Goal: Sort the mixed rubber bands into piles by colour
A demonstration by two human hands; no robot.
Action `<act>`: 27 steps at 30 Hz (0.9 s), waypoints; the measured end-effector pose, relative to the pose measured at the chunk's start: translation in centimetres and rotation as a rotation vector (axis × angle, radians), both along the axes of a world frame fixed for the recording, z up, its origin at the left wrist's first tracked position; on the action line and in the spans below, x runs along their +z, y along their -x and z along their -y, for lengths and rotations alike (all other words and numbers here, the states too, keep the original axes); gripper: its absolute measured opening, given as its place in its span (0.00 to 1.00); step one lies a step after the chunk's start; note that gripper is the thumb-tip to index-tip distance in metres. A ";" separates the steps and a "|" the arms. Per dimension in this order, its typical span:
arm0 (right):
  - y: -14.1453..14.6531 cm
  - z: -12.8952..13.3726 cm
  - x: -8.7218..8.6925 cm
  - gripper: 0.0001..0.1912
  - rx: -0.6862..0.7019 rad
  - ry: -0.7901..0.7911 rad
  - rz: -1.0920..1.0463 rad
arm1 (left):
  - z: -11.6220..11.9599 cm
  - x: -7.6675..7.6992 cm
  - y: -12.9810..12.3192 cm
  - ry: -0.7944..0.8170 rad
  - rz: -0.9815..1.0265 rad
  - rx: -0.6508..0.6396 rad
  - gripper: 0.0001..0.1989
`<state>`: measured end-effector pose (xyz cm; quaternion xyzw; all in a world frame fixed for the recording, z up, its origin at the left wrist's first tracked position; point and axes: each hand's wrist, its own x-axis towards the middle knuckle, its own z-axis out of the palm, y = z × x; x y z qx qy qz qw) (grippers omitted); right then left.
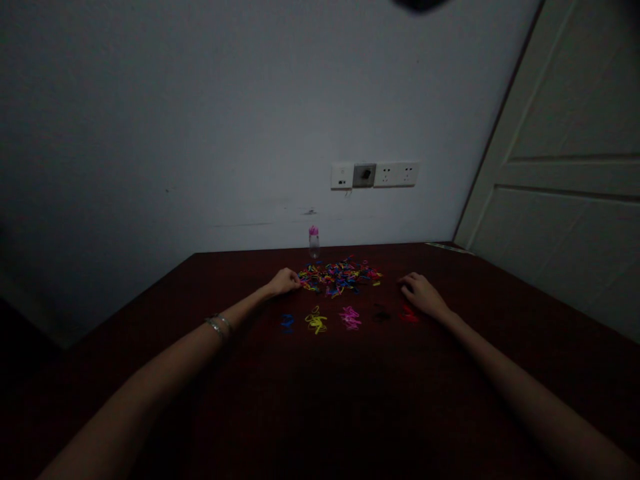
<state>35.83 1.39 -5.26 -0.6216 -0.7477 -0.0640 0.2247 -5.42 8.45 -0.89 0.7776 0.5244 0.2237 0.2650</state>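
A mixed heap of small coloured rubber bands (pixel 343 275) lies towards the back of the dark red table (pixel 320 393). At its left edge is my left hand (pixel 285 281), fingers pinched together; whatever is between the fingertips is too small to make out. My right hand (pixel 420 292) rests on the tabletop right of the heap, fingers loosely apart and holding nothing visible. Nearer me, sorted by colour in a row, lie blue bands (pixel 287 323), yellow bands (pixel 316 320), pink bands (pixel 350 318), black bands (pixel 381 313) and red bands (pixel 409 314), the last beside my right hand.
Behind the heap stands a small clear bottle (pixel 314 247) with a pink top. A wall with a row of sockets (pixel 375 175) rises beyond the table. To the right is a pale door (pixel 565 187). A flat strip (pixel 449 248) lies at the back right corner. The light is dim.
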 end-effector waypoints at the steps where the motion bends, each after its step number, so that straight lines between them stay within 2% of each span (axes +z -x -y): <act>1: 0.1 0.0 0.1 0.15 -0.004 -0.001 0.001 | -0.1 0.0 0.0 -0.007 0.002 0.012 0.04; 5: 0.4 0.3 0.4 0.14 -0.015 0.005 0.005 | -0.5 0.7 -0.6 -0.053 0.019 0.039 0.04; 8: 0.5 0.3 0.6 0.14 -0.019 0.013 -0.008 | -0.4 1.6 -2.8 -0.095 0.051 -0.001 0.04; 11: 0.6 0.3 0.6 0.14 -0.024 0.019 -0.023 | 0.5 2.3 -7.1 -0.127 0.076 -0.121 0.05; 14: 0.6 0.4 0.6 0.14 -0.042 0.025 -0.028 | 2.5 2.5 -12.6 -0.133 0.055 -0.273 0.07; 17: 0.7 0.5 0.6 0.13 -0.044 0.020 -0.019 | 4.9 2.2 -17.8 -0.098 0.008 -0.444 0.08; 20: 0.8 0.7 0.7 0.14 -0.050 0.010 -0.009 | 6.6 1.4 -21.4 -0.094 -0.037 -0.518 0.09; 23: 0.8 0.7 0.8 0.14 -0.041 0.007 -0.001 | 6.9 0.6 -23.2 -0.100 -0.065 -0.557 0.08; 27: 0.8 0.6 0.7 0.14 -0.030 0.002 -0.008 | 6.5 -0.1 -23.4 -0.064 -0.051 -0.542 0.08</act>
